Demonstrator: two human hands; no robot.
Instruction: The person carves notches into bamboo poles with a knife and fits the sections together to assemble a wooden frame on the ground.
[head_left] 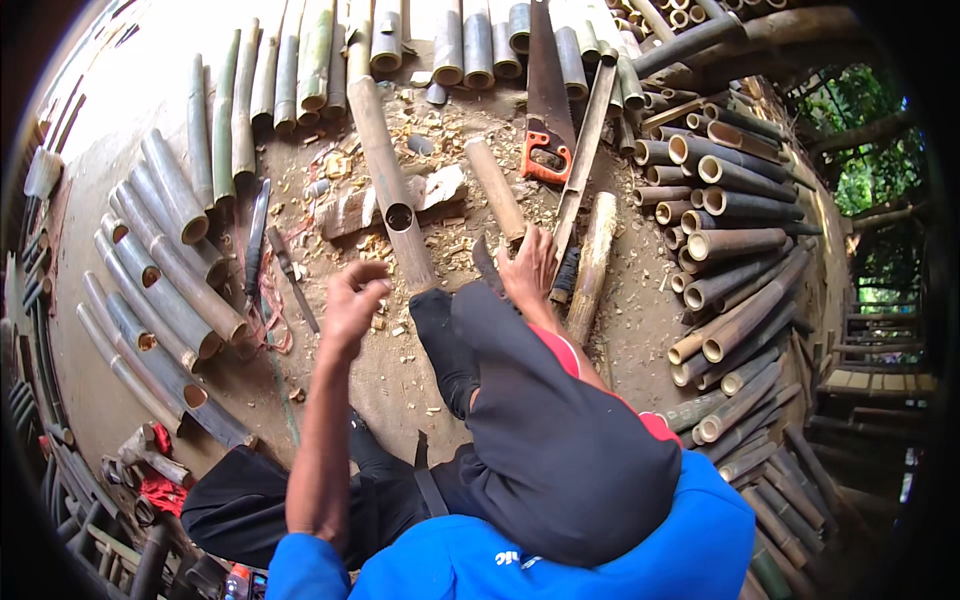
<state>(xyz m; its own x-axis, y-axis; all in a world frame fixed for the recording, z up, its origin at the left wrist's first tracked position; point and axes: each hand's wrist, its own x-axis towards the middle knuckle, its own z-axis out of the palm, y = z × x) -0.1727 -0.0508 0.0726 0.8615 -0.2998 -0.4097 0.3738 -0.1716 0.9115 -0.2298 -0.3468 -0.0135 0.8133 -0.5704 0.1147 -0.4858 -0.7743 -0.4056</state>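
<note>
A long bamboo pole (pixel 375 140) with a round hole cut in its side lies across a pale wooden block (pixel 345 212), its near end against my dark-covered foot (pixel 440 330). My left hand (pixel 355 303) is raised left of the pole, fingers curled in, nothing visible in them. My right hand (pixel 530 268) is low beyond my bent knee, its fingers closed at the near end of a short brown stick (pixel 493 185). Just left of that hand lies a dark curved blade (pixel 486 264); my knee hides its lower end.
An orange-handled saw (pixel 547 120), a split bamboo strip (pixel 585 150) and a peeled log (pixel 593 265) lie on the right. Two knives, one a long blade (pixel 257 235), lie left. Cut bamboo tubes (pixel 180 270) are laid out left, with a stack (pixel 740 240) at right. Wood chips litter the ground.
</note>
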